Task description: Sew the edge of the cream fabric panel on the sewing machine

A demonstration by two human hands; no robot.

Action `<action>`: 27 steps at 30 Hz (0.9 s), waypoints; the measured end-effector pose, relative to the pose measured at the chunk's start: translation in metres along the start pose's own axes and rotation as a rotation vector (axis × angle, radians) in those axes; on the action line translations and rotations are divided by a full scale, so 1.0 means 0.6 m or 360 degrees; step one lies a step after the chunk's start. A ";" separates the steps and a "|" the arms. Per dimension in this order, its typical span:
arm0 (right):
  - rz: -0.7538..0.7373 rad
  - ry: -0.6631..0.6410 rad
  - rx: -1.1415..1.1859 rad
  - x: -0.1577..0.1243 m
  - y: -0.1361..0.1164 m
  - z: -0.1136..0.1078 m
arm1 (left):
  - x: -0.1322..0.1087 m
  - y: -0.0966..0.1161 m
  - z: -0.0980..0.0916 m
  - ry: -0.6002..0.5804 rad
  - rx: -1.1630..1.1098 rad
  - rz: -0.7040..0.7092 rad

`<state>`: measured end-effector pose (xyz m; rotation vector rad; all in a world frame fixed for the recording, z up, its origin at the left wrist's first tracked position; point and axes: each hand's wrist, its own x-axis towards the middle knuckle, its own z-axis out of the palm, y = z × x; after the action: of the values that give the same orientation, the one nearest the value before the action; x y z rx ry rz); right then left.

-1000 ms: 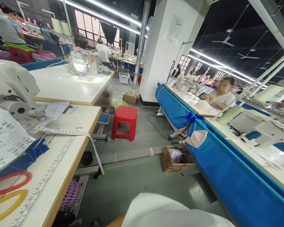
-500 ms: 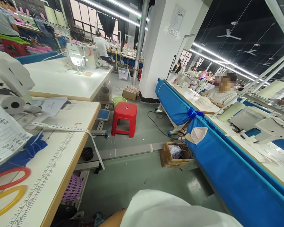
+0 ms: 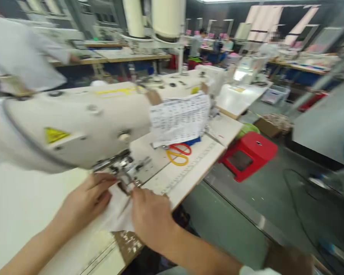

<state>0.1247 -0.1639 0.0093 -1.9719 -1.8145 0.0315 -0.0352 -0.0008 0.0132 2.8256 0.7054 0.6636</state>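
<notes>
A white sewing machine (image 3: 71, 122) fills the left of the view, its needle and presser foot (image 3: 123, 179) just above my hands. A piece of white fabric (image 3: 114, 214) lies under the foot. My left hand (image 3: 86, 200) rests on the fabric left of the needle, fingers pinched at its edge. To the right of the needle my right hand (image 3: 151, 219) presses down on the same fabric, fingers curled. The picture is blurred by motion.
A printed paper sheet (image 3: 180, 118) hangs from the machine. Red and yellow scissors (image 3: 177, 152) lie on the table near a printed ruler strip (image 3: 189, 168). A red stool (image 3: 248, 152) stands on the floor at right. A person in grey (image 3: 23, 57) works at back left.
The view has swung left from the aisle and the blue-draped tables to the sewing machine. Both my hands, unseen before, now lie on the white fabric at the needle.
</notes>
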 end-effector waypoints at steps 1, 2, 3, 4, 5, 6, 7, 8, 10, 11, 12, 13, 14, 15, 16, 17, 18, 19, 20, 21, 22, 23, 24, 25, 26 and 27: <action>-0.0045 0.0042 0.0117 -0.016 0.006 -0.005 | -0.009 0.002 -0.005 -0.0040 0.0063 0.0050; -0.0087 0.0084 0.0252 -0.033 0.013 -0.012 | -0.013 0.008 -0.008 -0.0064 0.0103 0.0124; -0.0109 0.0120 0.0374 -0.052 0.020 -0.020 | -0.013 0.016 -0.009 -0.0063 0.0138 0.0195; -0.0129 0.0122 0.0469 -0.069 0.027 -0.026 | -0.011 0.026 -0.010 -0.0052 0.0182 0.0239; -0.0146 0.0116 0.0538 -0.086 0.033 -0.032 | -0.008 0.036 -0.009 -0.0041 0.0236 0.0252; -0.0157 0.0092 0.0580 -0.100 0.038 -0.035 | -0.004 0.046 -0.008 -0.0031 0.0295 0.0244; -0.0170 0.0060 0.0601 -0.111 0.043 -0.037 | -0.001 0.056 -0.007 -0.0029 0.0355 0.0216; -0.0182 0.0031 0.0607 -0.119 0.048 -0.038 | 0.001 0.065 -0.005 -0.0027 0.0407 0.0181; -0.0202 -0.0013 0.0595 -0.124 0.057 -0.039 | 0.003 0.081 0.001 -0.0009 0.0483 0.0131; -0.0215 -0.0016 0.0572 -0.123 0.061 -0.039 | 0.002 0.086 0.004 0.0008 0.0509 0.0114; -0.0231 -0.0011 0.0536 -0.119 0.064 -0.040 | 0.000 0.090 0.007 0.0027 0.0529 0.0105; -0.0254 0.0000 0.0493 -0.115 0.066 -0.040 | -0.003 0.093 0.009 0.0044 0.0542 0.0099; -0.0279 0.0019 0.0443 -0.110 0.068 -0.041 | -0.007 0.094 0.011 0.0058 0.0548 0.0095; -0.0304 0.0039 0.0395 -0.106 0.069 -0.042 | -0.011 0.095 0.013 0.0069 0.0544 0.0091; -0.0322 0.0054 0.0356 -0.103 0.070 -0.043 | -0.015 0.094 0.013 0.0078 0.0533 0.0093; -0.0332 0.0058 0.0332 -0.100 0.070 -0.043 | -0.019 0.093 0.014 0.0086 0.0518 0.0100; -0.0334 0.0050 0.0318 -0.099 0.070 -0.043 | -0.023 0.091 0.014 0.0092 0.0501 0.0110; -0.0335 0.0036 0.0307 -0.099 0.071 -0.043 | -0.027 0.089 0.014 0.0091 0.0485 0.0116; -0.0340 0.0019 0.0297 -0.099 0.071 -0.043 | -0.029 0.087 0.014 0.0083 0.0474 0.0118; -0.0350 0.0006 0.0288 -0.100 0.071 -0.044 | -0.031 0.086 0.014 0.0072 0.0467 0.0112; -0.0362 0.0005 0.0280 -0.100 0.071 -0.044 | -0.032 0.085 0.014 0.0063 0.0463 0.0104; -0.0371 0.0017 0.0274 -0.099 0.071 -0.045 | -0.032 0.085 0.015 0.0056 0.0463 0.0095; -0.0375 0.0030 0.0269 -0.097 0.070 -0.047 | -0.032 0.085 0.016 0.0058 0.0467 0.0090; -0.0369 0.0045 0.0265 -0.094 0.068 -0.049 | -0.031 0.085 0.017 0.0068 0.0477 0.0091; -0.0359 0.0055 0.0258 -0.090 0.067 -0.051 | -0.030 0.086 0.018 0.0081 0.0495 0.0093; -0.0345 0.0055 0.0247 -0.085 0.065 -0.053 | -0.030 0.086 0.019 0.0094 0.0516 0.0097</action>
<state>0.1647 -0.2233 0.0097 -1.6531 -1.9319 0.0674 -0.0228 -0.0550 0.0089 3.1449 0.8056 0.7014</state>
